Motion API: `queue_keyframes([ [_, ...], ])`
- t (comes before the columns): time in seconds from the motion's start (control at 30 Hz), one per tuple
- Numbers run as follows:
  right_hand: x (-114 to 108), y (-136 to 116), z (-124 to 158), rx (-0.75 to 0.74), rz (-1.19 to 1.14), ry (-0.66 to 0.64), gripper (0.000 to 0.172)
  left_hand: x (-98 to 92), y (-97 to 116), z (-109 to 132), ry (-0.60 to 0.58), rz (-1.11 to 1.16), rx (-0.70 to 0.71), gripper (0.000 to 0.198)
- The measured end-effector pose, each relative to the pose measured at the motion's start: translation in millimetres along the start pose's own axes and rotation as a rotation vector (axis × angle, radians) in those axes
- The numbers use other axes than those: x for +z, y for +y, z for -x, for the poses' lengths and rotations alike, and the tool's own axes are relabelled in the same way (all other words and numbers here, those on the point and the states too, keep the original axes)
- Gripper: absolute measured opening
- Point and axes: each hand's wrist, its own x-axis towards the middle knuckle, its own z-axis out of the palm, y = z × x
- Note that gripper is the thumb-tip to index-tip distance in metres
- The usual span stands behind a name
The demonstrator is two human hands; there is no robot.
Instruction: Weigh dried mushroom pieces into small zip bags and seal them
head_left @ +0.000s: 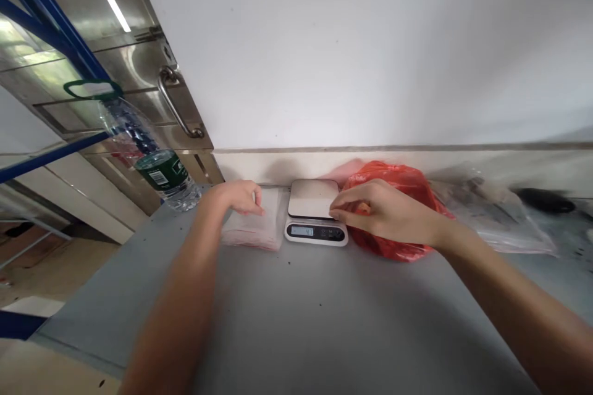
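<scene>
The left hand point(238, 197), fingers loosely curled and gripping nothing, pins the bags point(252, 231) flat left of the scale point(311, 199). The right hand point(384, 211) pinches shut at its right edge, hold unclear, red bag point(404, 184) just behind.

A commercial kitchen: steel fridge door point(152, 83), digital scale point(315, 217) on a steel counter point(296, 315).

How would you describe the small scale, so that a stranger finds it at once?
Follow the grey table to its back edge at the white wall. There, between the clear bags under the left hand and the red bag behind the right hand, sits the scale. Only it is rigid, with a pale square plate and a dark display strip.
</scene>
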Motion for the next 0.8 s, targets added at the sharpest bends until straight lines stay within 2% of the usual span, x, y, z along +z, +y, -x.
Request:
queue_keyframes([
  [0.17,1,7,4,0.061,0.048,-0.062,0.032,19.6,-12,-27,-0.134,0.134,-0.098,0.053],
  [0.33,-1,12,6,0.048,0.053,-0.038,0.034,23.2,-21,-29,-0.175,0.299,-0.076,0.066],
  [0.47,-3,11,8,0.063,0.061,0.002,0.031,21.8,-22,-25,-0.179,0.367,-0.047,0.063],
  [0.8,-7,18,10,-0.002,0.038,0.040,0.024,25.8,-17,-28,-0.157,0.351,0.004,0.048],
])
